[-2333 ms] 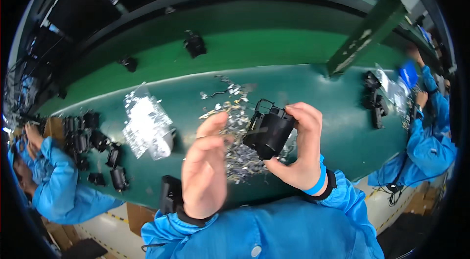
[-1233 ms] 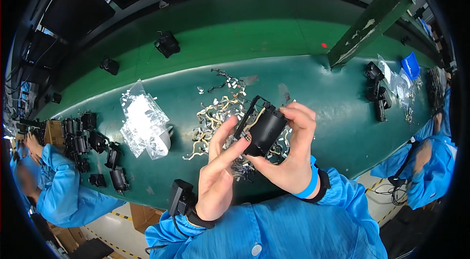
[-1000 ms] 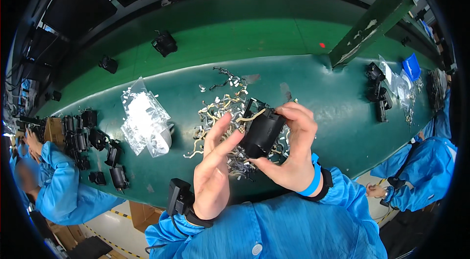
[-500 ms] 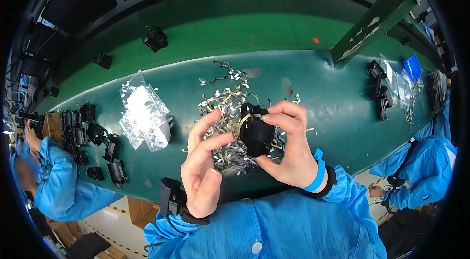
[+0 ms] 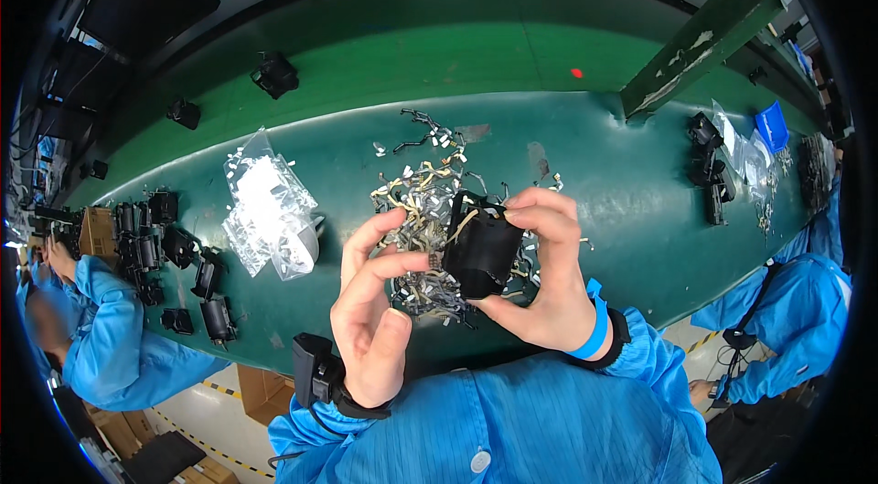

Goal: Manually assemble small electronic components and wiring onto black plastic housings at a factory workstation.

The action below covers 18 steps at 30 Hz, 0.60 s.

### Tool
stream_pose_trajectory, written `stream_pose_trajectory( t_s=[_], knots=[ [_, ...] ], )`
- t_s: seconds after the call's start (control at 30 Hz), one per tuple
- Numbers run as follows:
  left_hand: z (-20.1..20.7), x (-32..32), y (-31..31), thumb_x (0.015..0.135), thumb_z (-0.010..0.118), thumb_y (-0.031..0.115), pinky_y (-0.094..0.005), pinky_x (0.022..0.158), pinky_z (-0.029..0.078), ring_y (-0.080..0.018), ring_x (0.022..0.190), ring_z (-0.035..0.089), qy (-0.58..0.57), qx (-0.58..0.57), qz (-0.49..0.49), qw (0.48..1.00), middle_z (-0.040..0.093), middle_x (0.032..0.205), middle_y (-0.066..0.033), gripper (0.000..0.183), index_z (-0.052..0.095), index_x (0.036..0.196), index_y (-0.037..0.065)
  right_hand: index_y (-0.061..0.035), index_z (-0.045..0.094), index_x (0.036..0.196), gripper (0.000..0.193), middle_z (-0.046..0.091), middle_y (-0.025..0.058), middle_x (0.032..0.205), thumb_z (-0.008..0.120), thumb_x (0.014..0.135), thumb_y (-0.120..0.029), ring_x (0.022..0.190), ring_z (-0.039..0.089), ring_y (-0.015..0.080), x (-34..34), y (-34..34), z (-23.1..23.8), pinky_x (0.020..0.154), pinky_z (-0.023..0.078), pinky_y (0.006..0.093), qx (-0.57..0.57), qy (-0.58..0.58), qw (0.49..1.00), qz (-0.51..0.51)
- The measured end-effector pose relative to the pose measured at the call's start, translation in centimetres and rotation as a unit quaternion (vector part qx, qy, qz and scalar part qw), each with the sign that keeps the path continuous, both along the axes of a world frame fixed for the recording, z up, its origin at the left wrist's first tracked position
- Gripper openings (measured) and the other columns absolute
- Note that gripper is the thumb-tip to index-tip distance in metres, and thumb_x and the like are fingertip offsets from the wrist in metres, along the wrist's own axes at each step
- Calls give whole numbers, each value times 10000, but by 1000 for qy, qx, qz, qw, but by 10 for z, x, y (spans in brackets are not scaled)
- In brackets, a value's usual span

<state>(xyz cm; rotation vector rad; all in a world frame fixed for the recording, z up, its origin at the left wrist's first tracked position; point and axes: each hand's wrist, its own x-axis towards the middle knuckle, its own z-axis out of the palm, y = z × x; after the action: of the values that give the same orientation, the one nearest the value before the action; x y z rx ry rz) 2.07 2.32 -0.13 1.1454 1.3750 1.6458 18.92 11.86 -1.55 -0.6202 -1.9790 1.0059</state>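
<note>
A black case point(image 5: 482, 257) is held over a pile of wires point(image 5: 419, 196).
It is gripped by the right hand point(image 5: 556, 297); the left hand point(image 5: 370, 310) is held open just beside it.

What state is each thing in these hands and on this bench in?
Right hand: closed, gripping.
Left hand: open, fingers spread.
Black housing: held up, tilted, pale cable near its top.
Loose cables: heaped in a tangle.
Clear bag: lying down, white pieces in or on it; sealed or not, I can't tell.
Housings at left: bunched, some apart.
</note>
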Motion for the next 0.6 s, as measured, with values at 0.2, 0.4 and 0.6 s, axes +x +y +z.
stream_pose_trajectory(
  t_s=[0.2, 0.4, 0.6],
  knots=[
    [5, -1, -1, 877, 569, 474, -455, 1111, 234, -315, 1342, 365, -9, -16, -12, 1000, 428, 1410, -224, 540, 658, 1083, -17, -67, 403, 1274, 815, 399, 193, 1240, 804, 571, 28, 1151, 443, 359, 1, -1, 0, 969, 408, 437, 27, -4, 999, -22],
    [9, 0, -3, 857, 639, 243, -446, 1115, 243, -300, 1338, 387, -64, -7, -30, 997, 463, 1395, -225, 346, 643, 1085, -18, -93, 420, 1284, 833, 401, 186, 1238, 810, 559, 33, 1129, 461, 365, -1, -3, 2, 918, 453, 432, 76, -39, 996, -22],
    [6, 15, 12, 775, 680, -136, -292, 891, 451, -134, 934, 581, -138, -16, 118, 983, 646, 1000, -122, 335, 451, 926, 56, -93, 429, 1274, 830, 408, 177, 1220, 828, 554, 19, 1118, 466, 364, -11, -16, 1, 902, 461, 429, 47, -23, 998, 19]
  ],
)
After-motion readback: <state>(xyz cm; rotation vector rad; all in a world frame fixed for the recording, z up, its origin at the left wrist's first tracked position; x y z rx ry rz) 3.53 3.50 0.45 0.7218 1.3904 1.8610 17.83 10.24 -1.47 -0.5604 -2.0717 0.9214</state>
